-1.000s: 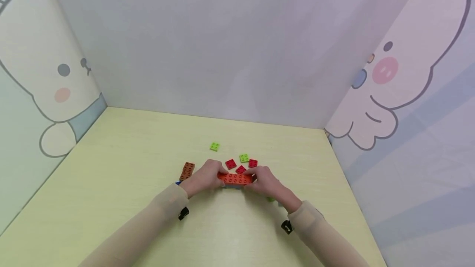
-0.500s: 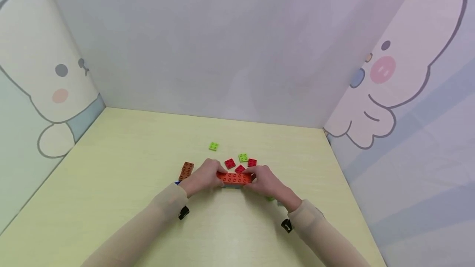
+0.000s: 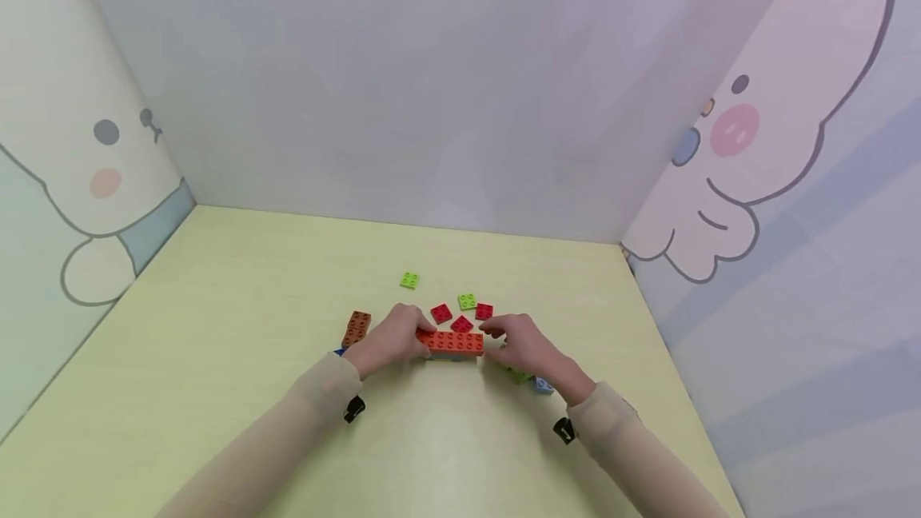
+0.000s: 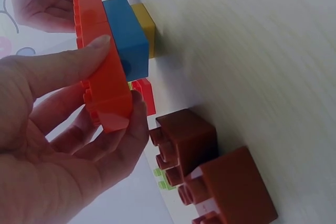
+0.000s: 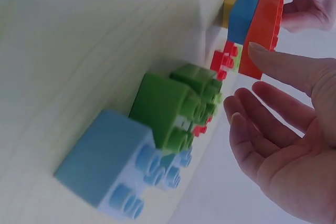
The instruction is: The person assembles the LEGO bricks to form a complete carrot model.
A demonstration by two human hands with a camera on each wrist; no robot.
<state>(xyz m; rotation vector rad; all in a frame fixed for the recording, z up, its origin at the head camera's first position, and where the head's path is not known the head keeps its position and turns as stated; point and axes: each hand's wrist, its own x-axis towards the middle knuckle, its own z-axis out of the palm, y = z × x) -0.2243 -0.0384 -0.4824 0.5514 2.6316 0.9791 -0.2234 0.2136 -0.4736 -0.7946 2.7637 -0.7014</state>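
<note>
Tabletop point(image 3: 288, 262), pale yellow, spreads across the lower half of the head view, and we follow it back to a plain grey-lilac wall point(image 3: 403, 86), cartoon-printed side panels point(image 3: 791, 326) at far left and far right. Lower centre, there's our long red brick point(image 3: 453, 343), lying over a blue brick point(image 4: 127, 40) and a yellow brick point(image 4: 146, 22); the left hand point(image 3: 394, 340) pinches its left end. At the other end, the right hand point(image 3: 525, 342) has its fingers spread apart; whether its thumb touches, we can't tell. That hand partly covers green bricks point(image 5: 160, 103); a dark-blue piece point(image 3: 340, 352) barely peeps past the left wrist. Both sleeves point(image 3: 252, 438) run off the bottom edge, and from above we can hardly make out the yellow brick.
</note>
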